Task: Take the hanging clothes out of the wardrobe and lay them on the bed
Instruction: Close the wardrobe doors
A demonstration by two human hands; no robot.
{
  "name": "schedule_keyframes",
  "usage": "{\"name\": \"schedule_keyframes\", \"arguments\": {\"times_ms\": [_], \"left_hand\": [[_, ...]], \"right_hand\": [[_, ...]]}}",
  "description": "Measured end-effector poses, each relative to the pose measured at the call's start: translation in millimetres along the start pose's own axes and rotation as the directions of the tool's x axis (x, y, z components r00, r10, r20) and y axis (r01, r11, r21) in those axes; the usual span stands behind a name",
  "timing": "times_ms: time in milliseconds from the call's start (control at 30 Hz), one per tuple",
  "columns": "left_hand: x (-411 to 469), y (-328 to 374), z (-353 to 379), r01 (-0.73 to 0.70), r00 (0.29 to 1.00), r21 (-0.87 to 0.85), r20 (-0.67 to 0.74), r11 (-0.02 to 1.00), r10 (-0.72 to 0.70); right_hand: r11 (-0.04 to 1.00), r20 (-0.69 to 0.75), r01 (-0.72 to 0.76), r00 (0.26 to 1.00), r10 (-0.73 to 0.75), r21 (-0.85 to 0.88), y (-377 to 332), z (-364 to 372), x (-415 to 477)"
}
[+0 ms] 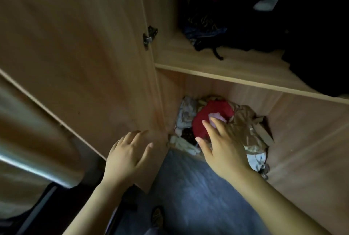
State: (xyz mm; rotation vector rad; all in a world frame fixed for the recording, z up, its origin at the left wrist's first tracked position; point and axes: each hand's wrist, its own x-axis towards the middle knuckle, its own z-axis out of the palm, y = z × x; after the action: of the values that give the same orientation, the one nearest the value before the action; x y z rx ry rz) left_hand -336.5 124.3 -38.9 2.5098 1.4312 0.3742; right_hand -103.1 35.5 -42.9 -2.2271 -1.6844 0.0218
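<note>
I look down into an open wooden wardrobe [217, 73]. Dark and maroon hanging clothes [311, 27] fill the upper right, above a shelf. My left hand [128, 155] is spread with straight fingers against the lower edge of the open left door [75, 46]. My right hand [222, 146] reaches out, fingers extended, over a heap of loose clothes on the wardrobe floor, above a red garment [209, 114]. Neither hand holds anything.
A shelf carries a crumpled dark patterned cloth [204, 27]. The floor heap also holds grey, beige and white pieces [245, 121]. Blue-grey floor [198, 187] lies below, with a sandalled foot [157, 216] at the bottom. A second door panel [311, 149] stands open at right.
</note>
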Motion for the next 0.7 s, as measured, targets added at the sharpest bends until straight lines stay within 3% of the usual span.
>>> {"name": "schedule_keyframes", "arguments": {"times_ms": [200,433,600,700], "left_hand": [[-36.0,-54.7,-31.8,0.156,0.981,-0.013,-0.113,0.988,-0.156],[-46.0,-138.4,-74.7,0.220,0.950,-0.050,-0.215,0.974,-0.226],[-35.4,-195.1,-96.9,0.169,0.968,-0.027,-0.186,0.985,-0.171],[-23.0,-221.3,-105.0,0.116,0.980,-0.028,-0.163,0.993,-0.119]], "right_hand": [[0.987,0.028,0.123,0.992,-0.126,0.101,-65.9,6.5,5.0],[0.912,-0.071,0.303,0.953,-0.295,0.278,-188.2,24.8,47.8],[0.882,-0.205,0.294,0.951,-0.232,0.369,-267.9,40.2,66.9],[0.885,-0.308,0.234,0.945,-0.110,0.403,-294.8,50.0,70.4]]}}
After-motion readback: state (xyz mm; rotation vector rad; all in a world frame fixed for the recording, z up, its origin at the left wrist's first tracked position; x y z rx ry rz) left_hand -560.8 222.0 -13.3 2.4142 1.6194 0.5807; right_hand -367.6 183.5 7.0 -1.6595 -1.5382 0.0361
